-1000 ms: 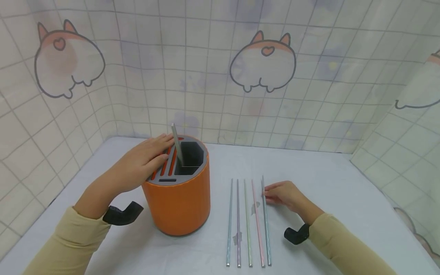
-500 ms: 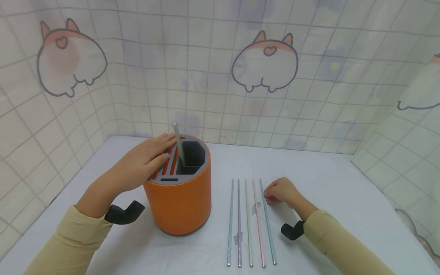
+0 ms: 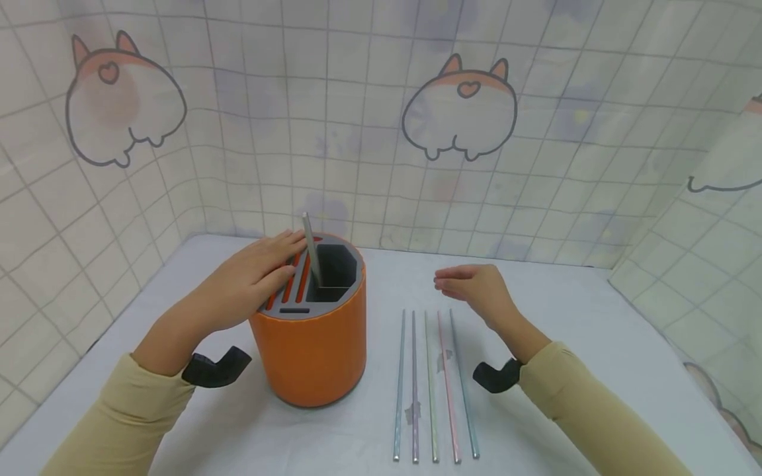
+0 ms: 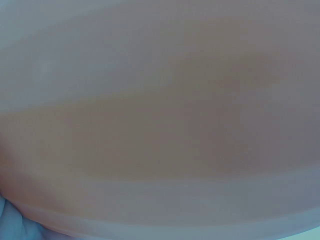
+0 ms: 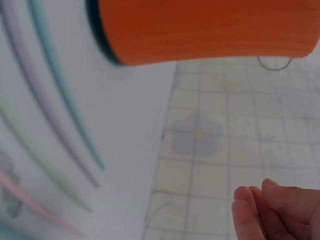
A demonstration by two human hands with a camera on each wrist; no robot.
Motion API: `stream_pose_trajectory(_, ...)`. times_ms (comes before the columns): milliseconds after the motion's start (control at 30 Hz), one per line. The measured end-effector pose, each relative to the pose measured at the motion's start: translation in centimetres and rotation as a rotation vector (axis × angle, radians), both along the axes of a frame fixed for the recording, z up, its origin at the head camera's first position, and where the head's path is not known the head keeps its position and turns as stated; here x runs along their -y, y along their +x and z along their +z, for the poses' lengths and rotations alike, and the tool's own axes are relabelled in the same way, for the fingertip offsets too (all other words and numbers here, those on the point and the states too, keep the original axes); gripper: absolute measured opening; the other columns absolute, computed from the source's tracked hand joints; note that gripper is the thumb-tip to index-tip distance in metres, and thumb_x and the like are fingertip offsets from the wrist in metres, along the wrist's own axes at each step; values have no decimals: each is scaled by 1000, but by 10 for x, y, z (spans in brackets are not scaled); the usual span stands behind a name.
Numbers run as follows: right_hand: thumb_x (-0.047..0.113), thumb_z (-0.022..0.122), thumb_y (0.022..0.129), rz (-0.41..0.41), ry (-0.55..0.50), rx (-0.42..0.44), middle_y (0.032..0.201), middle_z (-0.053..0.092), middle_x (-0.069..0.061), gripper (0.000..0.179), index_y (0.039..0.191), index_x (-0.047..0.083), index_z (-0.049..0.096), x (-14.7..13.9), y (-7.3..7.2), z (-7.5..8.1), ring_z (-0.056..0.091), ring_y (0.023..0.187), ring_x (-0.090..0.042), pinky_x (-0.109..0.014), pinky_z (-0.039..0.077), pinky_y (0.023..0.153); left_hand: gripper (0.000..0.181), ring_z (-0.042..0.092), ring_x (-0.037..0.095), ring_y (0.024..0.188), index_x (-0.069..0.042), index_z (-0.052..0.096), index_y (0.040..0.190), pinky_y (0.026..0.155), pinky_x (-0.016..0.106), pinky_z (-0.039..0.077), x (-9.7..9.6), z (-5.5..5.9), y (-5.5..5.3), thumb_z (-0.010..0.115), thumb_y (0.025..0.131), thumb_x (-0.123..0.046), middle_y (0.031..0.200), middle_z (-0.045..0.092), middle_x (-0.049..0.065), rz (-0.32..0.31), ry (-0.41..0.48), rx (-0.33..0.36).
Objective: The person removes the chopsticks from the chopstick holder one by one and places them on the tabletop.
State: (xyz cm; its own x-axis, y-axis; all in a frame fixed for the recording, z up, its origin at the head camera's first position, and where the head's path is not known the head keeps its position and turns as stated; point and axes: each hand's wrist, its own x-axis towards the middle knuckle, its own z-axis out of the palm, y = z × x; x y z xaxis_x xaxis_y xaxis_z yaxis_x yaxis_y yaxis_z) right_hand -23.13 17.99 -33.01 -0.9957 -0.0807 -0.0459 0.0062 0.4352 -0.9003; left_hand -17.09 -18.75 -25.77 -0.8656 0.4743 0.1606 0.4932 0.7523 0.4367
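From the head view I see my left hand (image 3: 253, 281) lying flat, fingers straight, on the grey slotted top of the round orange holder (image 3: 309, 357), which stands left of centre on the white surface (image 3: 565, 311). Its grip is wide and holds nothing. A thin grey metal straw (image 3: 311, 246) leans upright in the holder's large dark compartment, just beside my fingertips. My right hand (image 3: 473, 287) hovers right of centre, above the far ends of five thin pastel straws (image 3: 433, 383) lying side by side in the lower middle of the frame; its fingers are loosely extended towards the holder, the grip relaxed and empty, clear of the straws.

The left wrist view is a blur of pinkish and grey tones; I cannot tell anything from it.

In the right wrist view, the orange holder (image 5: 200, 30) fills the top edge, the pastel straws (image 5: 55, 120) sweep across the left side on the white surface (image 5: 130, 150), and my right fingertips (image 5: 272, 210) sit at the lower right, lightly bent, touching nothing.
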Motion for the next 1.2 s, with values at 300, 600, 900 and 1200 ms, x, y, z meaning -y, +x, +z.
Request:
stream_pose_trajectory(300,16,72,92,226,-180,-172,119,73,-10,28,118,6,73,64,0,57,70,112,-19,-32,54,102,53,17,35,155,-15,32,157,123,63,15,0,1,-1,38,107,-33,166,25,6,3,-4,4)
stream_pose_trajectory(600,10,72,91,378,-273,-242,113,75,-12,26,116,4,74,105,-2,81,71,109,-23,-33,56,99,53,18,35,154,-16,33,157,122,65,16,0,1,-1,39,107,-33,166,26,4,13,1,3)
stream_pose_trajectory(900,17,72,92,467,-115,-268,114,76,-2,27,118,12,74,129,-1,84,69,109,-12,-29,56,98,52,19,35,154,-18,32,157,122,65,17,-1,-1,-2,38,107,-33,165,27,4,4,-1,-11)
stream_pose_trajectory(1200,14,73,91,505,-129,-230,117,75,-5,30,121,10,73,138,0,83,68,109,-13,-29,57,96,52,19,35,154,-19,33,157,122,65,16,0,-1,-2,39,107,-33,165,27,3,-2,7,-17)
